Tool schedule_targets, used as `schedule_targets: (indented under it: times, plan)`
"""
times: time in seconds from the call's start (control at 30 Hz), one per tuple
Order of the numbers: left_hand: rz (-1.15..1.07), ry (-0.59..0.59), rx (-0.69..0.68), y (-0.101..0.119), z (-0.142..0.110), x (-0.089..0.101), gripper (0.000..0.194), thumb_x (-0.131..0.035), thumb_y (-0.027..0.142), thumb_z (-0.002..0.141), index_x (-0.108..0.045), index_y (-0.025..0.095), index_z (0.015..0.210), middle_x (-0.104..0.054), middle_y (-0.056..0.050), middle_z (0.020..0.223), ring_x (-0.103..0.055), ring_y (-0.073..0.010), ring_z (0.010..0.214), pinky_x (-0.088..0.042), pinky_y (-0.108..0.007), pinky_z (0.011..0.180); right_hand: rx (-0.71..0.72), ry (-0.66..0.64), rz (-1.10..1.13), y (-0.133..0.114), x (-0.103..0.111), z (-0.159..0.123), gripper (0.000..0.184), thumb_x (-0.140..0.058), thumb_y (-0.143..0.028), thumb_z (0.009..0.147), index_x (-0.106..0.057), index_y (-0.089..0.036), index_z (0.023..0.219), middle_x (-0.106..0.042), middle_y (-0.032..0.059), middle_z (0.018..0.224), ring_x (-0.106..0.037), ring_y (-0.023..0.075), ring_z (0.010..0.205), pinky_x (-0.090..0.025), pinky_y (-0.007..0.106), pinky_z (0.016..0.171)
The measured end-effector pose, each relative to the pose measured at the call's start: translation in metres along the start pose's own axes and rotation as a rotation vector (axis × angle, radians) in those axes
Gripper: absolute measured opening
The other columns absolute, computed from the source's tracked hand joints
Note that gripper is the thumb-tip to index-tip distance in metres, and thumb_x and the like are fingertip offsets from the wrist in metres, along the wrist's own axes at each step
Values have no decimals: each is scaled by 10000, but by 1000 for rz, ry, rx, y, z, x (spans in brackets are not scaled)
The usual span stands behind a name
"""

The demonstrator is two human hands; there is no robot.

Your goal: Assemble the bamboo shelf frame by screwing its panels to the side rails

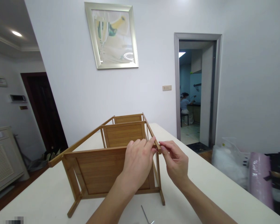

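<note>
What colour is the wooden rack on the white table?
Medium brown; the wooden rack shows best in the head view.

the rack [123, 133] rests on the table [196, 189], running from the near side back toward the wall [151, 87]. before it on the table lies a hex key [144, 212]. the left hand [137, 157] is at the rack's near right corner, the right hand [176, 160] just right of it. a framed picture [116, 39] hangs behind, left of a switch [167, 88] and a doorway [177, 81]. a cabinet [6, 161] is far left, a roll [260, 180] right.
</note>
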State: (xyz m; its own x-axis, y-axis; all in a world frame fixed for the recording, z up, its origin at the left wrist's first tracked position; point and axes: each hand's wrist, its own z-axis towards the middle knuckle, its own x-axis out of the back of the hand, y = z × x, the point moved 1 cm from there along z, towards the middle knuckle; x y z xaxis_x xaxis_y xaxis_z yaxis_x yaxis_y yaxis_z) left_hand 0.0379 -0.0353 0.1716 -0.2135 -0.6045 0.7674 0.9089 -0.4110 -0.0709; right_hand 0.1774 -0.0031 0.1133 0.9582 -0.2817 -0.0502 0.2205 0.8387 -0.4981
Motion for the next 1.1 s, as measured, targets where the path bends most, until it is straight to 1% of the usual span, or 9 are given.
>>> schedule_targets:
  times: [0.3, 0.43, 0.6, 0.77, 0.83, 0.9, 0.97, 1.03, 1.1]
  plan:
    - [-4, -5, -2, 1, 0, -2, 329, -404, 285, 962, -503, 277, 1276, -649, -13, 877, -554, -185, 818, -334, -345, 720, 3, 9, -49, 2, -1, -2, 137, -549, -259, 896, -665, -221, 958, -657, 40, 867, -622, 179, 810, -517, 325, 711]
    - [1, -1, -3, 1, -1, -1, 327, -410, 284, 960, -507, 271, 1271, -648, -11, 875, -553, -186, 811, -334, -348, 718, 12, -11, -110, -1, -2, -2, 143, -510, -272, 920, -640, -214, 938, -646, 38, 853, -615, 170, 794, -503, 310, 712]
    - [13, -2, -4, 0, 0, -1, 331, -405, 285, 961, -505, 270, 1277, -645, -15, 872, -556, -187, 812, -338, -346, 720, 44, -37, -172, -2, -4, 1, 192, -446, -292, 948, -594, -214, 853, -610, 36, 790, -586, 169, 758, -484, 308, 704]
    - [26, 4, -6, 0, 0, -3, 332, -406, 282, 961, -506, 271, 1277, -640, -21, 867, -554, -183, 808, -339, -342, 721, 40, -88, -149, 2, -5, 2, 261, -395, -320, 965, -552, -215, 786, -567, 27, 739, -548, 161, 701, -478, 298, 668]
    - [23, 7, -3, 0, 0, -3, 331, -409, 280, 960, -506, 272, 1276, -642, -19, 870, -552, -182, 809, -339, -342, 717, 20, -85, -137, 1, -6, 1, 248, -386, -329, 968, -564, -214, 839, -585, 32, 766, -564, 162, 716, -488, 299, 672]
    - [17, 5, -1, 1, 0, -2, 329, -408, 278, 960, -508, 272, 1273, -644, -16, 872, -551, -182, 804, -338, -343, 715, 0, -65, -126, -1, -6, -2, 198, -402, -327, 962, -564, -214, 972, -616, 46, 863, -597, 167, 777, -505, 304, 696]
    - [14, 6, 0, 1, 0, -1, 326, -406, 277, 960, -512, 274, 1268, -645, -12, 872, -551, -183, 802, -339, -345, 721, -11, -40, -114, -2, -6, -5, 193, -430, -319, 952, -528, -217, 1083, -619, 60, 964, -614, 173, 833, -520, 313, 715]
    - [16, 5, -1, 1, 0, -1, 327, -410, 279, 959, -511, 275, 1270, -645, -13, 870, -552, -185, 807, -338, -345, 722, -5, -34, -104, -3, -6, -6, 186, -437, -302, 948, -516, -219, 1093, -608, 62, 982, -616, 172, 839, -527, 317, 719]
    - [23, 3, 0, 1, 0, -1, 331, -416, 281, 957, -507, 275, 1275, -643, -16, 869, -554, -187, 810, -339, -345, 720, 9, -40, -109, -2, -6, -6, 158, -431, -283, 948, -530, -221, 1055, -604, 57, 945, -613, 167, 818, -527, 314, 714]
